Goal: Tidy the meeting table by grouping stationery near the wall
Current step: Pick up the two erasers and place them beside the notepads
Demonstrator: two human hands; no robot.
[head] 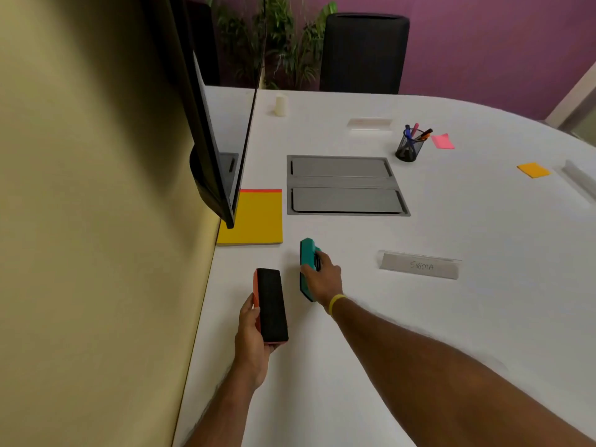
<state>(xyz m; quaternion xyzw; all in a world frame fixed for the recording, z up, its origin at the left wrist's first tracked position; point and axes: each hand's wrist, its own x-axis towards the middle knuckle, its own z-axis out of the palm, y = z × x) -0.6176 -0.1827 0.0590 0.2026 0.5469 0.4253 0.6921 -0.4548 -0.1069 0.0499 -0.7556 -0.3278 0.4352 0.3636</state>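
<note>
- Your left hand (253, 330) holds the red eraser (271, 306) with its black felt side up; the fingers wrap it from the left, near the table edge that runs along the wall (96, 221).
- Your right hand (322, 279) grips the teal eraser (307, 253), which stands on its long edge on the table (451, 317), just to the right of the red one. The two erasers do not touch.
- The yellow notepad (254, 217) lies flat at the wall edge, farther along from the erasers, partly under the corner of the black screen (219, 140).
- The grey cable hatch (345, 185) is set in the table just to the right of the notepad.
- The pen cup (409, 146) with some pens stands beyond the far right corner of the hatch, well apart from the wall.
- A pink sticky note (442, 141) lies just beside the cup, and an orange sticky note (533, 170) lies closer to the right edge of the table.
- A clear name card (419, 265) marked "SIGMA" stands to the right of your right hand.
- A small white cup (281, 105) stands near the far edge, close to the screen.
</note>
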